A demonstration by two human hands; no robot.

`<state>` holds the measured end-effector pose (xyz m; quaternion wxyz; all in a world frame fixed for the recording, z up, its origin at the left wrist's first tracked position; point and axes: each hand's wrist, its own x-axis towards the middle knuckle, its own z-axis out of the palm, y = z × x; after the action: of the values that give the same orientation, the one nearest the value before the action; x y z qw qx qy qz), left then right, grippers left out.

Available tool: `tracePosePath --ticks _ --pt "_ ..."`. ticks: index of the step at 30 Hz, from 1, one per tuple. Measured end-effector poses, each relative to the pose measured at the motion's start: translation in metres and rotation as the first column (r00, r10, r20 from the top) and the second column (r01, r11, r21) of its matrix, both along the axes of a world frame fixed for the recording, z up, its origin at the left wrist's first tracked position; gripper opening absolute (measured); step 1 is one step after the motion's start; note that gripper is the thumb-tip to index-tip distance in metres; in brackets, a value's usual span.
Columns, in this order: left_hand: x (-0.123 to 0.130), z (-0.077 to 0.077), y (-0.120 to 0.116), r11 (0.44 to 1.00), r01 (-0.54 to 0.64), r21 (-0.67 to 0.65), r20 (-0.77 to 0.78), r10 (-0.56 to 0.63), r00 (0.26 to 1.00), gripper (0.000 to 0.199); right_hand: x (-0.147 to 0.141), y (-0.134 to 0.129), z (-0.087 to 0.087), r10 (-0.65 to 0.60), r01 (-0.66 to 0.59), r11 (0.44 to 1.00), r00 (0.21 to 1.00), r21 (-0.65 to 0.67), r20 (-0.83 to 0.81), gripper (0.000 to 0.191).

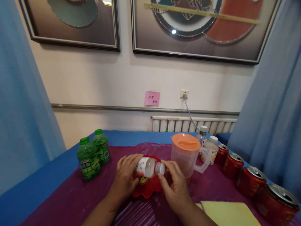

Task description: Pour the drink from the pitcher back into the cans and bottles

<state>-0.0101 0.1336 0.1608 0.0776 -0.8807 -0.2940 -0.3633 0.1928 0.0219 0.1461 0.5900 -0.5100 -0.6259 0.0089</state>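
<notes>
A small clear bottle [148, 167] with a printed label and a white cap [160, 169] lies tilted sideways above a red scalloped dish [145, 191]. My left hand [125, 175] is wrapped round the labelled end of the bottle. The fingertips of my right hand [175, 185] pinch the white cap, which sits on the neck. Just right of the bottle stands a clear pitcher [182, 160] with an orange lid [186, 142] on it.
Two green bottles [88, 160] stand at the left. Behind the pitcher are two white-capped bottles [211, 149]. Several red cans [251, 182] line the right edge. A yellow cloth [228, 213] lies at the front right on purple sheeting [94, 201].
</notes>
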Motion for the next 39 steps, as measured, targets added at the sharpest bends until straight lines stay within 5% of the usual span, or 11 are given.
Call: tracePosePath --ticks 4,8,15,22,27,31,35,39 --pt "0.0 -0.001 0.0 1.0 -0.009 -0.003 -0.001 0.009 1.0 0.049 -0.003 -0.003 0.002 -0.017 0.017 1.0 1.0 0.012 -0.011 0.048" --pt "0.0 -0.002 0.0 1.0 0.003 -0.003 -0.013 -0.003 1.0 0.049 -0.001 0.0 -0.002 -0.028 0.025 0.997 0.999 -0.076 -0.045 0.031" --pt "-0.001 -0.002 0.001 0.999 -0.034 -0.009 0.013 0.035 0.999 0.05 0.002 0.001 -0.004 -0.037 0.036 0.998 0.999 0.047 0.016 0.038" --pt "0.005 -0.007 0.002 0.985 -0.054 -0.162 0.202 0.086 0.976 0.056 0.001 -0.003 0.002 -0.006 0.007 0.999 1.0 0.052 -0.017 0.035" --pt "0.014 -0.007 0.0 0.854 0.057 -0.517 0.445 0.211 0.87 0.065 -0.002 -0.011 0.01 0.184 -0.181 0.979 0.982 -0.095 0.029 0.018" --pt "0.015 -0.004 0.001 0.732 0.176 -0.658 0.546 0.304 0.781 0.059 -0.007 -0.022 0.017 0.43 -0.356 0.88 0.879 -0.314 0.207 0.024" --pt "0.014 -0.001 0.002 0.708 0.173 -0.684 0.53 0.319 0.786 0.051 -0.011 -0.026 0.01 0.526 -0.43 0.846 0.768 -0.316 0.365 0.026" --pt "0.017 0.0 -0.001 0.714 0.112 -0.691 0.461 0.316 0.829 0.055 -0.011 -0.025 -0.002 0.484 -0.395 0.874 0.753 -0.282 0.446 0.026"
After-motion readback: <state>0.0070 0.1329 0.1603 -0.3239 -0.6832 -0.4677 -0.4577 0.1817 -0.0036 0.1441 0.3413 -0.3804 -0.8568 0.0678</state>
